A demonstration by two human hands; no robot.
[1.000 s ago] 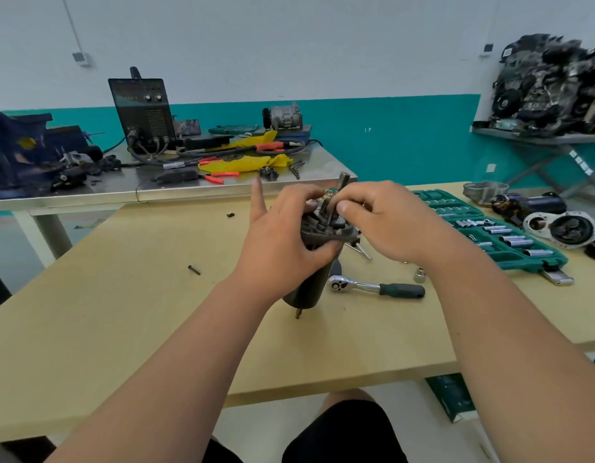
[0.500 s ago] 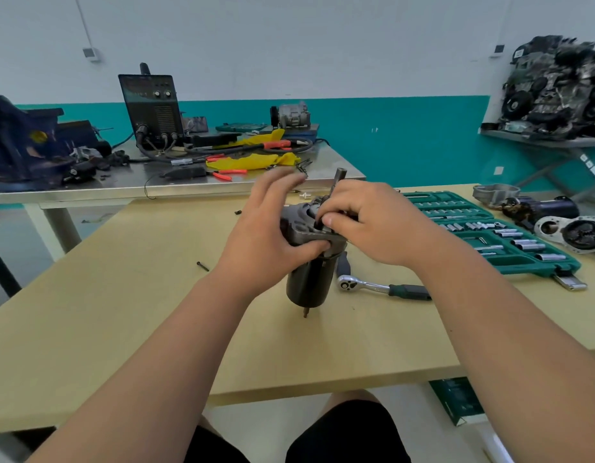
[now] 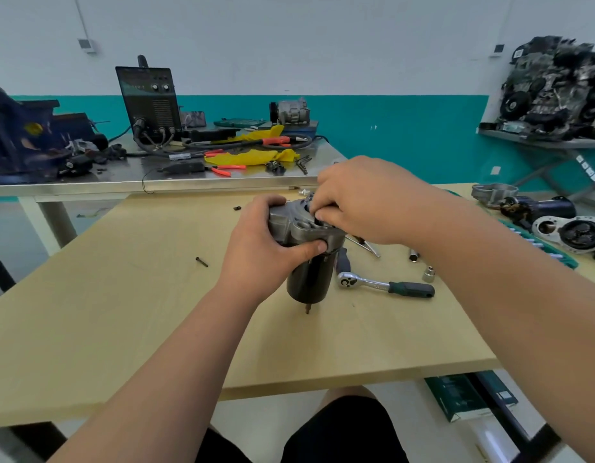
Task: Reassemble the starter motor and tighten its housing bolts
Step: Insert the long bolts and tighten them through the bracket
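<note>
The starter motor (image 3: 309,279) stands upright on the wooden table (image 3: 122,312), a black cylinder with a grey metal housing (image 3: 291,222) on top and a thin stud at its base. My left hand (image 3: 259,248) grips the housing from the left, thumb across its front. My right hand (image 3: 366,202) lies over the top of the housing with curled fingertips pinching a small dark part there; that part is mostly hidden. A ratchet wrench (image 3: 386,286) lies just right of the motor.
Two loose sockets (image 3: 429,274) lie right of the ratchet, and a small bolt (image 3: 201,261) lies left of the motor. A green socket case (image 3: 540,245) and more starter parts (image 3: 570,232) sit at the right edge. A cluttered steel bench (image 3: 155,182) stands behind.
The grey housing now sits lower over the black body. My left fingers, spread before, have curled round it. My right hand has come down onto its top; the shaft that stuck up is hidden.
</note>
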